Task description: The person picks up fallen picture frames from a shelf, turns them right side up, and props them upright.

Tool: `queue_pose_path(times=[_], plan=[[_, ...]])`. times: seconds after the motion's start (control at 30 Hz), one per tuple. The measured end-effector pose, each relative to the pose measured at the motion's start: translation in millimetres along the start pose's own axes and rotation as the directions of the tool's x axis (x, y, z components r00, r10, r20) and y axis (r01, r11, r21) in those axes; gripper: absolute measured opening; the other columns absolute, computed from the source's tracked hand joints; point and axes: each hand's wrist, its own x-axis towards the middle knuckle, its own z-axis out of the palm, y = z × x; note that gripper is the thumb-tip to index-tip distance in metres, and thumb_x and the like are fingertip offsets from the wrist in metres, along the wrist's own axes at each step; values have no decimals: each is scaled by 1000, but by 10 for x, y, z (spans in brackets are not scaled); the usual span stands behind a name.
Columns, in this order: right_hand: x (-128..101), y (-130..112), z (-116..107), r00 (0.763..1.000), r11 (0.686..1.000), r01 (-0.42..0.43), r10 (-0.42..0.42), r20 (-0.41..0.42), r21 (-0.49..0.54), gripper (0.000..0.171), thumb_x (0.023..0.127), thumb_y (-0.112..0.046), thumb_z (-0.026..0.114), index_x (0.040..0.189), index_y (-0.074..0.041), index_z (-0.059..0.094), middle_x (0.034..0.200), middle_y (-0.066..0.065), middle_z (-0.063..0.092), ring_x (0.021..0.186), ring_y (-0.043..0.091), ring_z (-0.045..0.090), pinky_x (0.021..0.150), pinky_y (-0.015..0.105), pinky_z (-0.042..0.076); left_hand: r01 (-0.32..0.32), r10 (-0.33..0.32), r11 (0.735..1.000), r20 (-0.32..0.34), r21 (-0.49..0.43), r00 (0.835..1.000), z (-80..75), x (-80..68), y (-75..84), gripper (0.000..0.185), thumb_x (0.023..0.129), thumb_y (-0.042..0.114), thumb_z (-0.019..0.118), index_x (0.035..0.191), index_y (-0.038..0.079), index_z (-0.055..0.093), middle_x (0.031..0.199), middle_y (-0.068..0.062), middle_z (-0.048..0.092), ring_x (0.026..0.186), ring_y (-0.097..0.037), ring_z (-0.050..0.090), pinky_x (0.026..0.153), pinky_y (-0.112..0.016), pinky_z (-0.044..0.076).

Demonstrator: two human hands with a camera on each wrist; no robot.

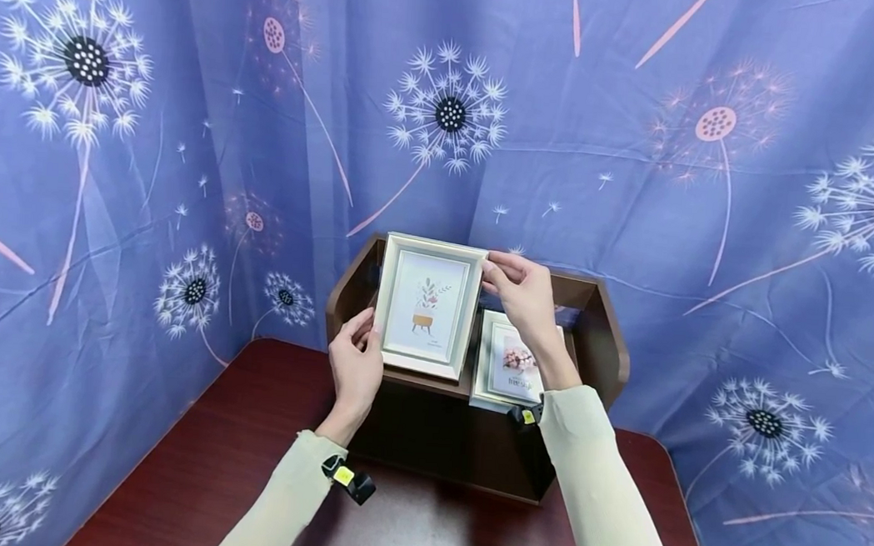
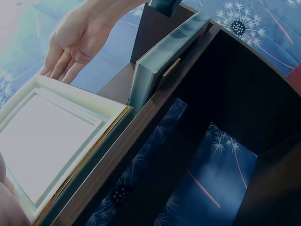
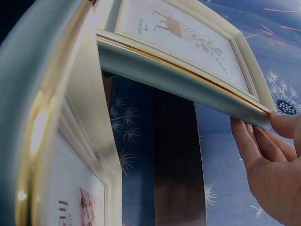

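Note:
A cream picture frame (image 1: 466, 325) with a potted-plant print stands on the left part of the brown shelf's top board. My left hand (image 1: 356, 364) holds its lower left edge. At the upper right corner my right hand (image 1: 521, 299) pinches it; the right wrist view has the thumb on the front rim and the fingers (image 3: 244, 141) behind. A second picture frame (image 1: 485, 368), with a flower print, leans back beside it on the right, partly hidden by my right forearm. Only a little of my left hand (image 2: 9, 207) shows in the left wrist view.
The brown shelf unit (image 1: 613, 342) has raised side panels and a dark open compartment below the top board. It stands on a dark red table (image 1: 262, 429). Blue dandelion-print curtains (image 1: 310, 132) hang close behind and along both sides.

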Motion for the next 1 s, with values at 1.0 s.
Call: queue_pose_path(times=[1.0], plan=[[-183,-24,-423,992,930,71,-102,-69,-362,31,98,-32,76,117,-7,79,112,17,80,83,-6,68,75,14,53,-434,434,875,50,213,900,-137,-363,265,35,94,-2,67,129,0,69,128,-20,61,119,-36,55,100,-45,42]])
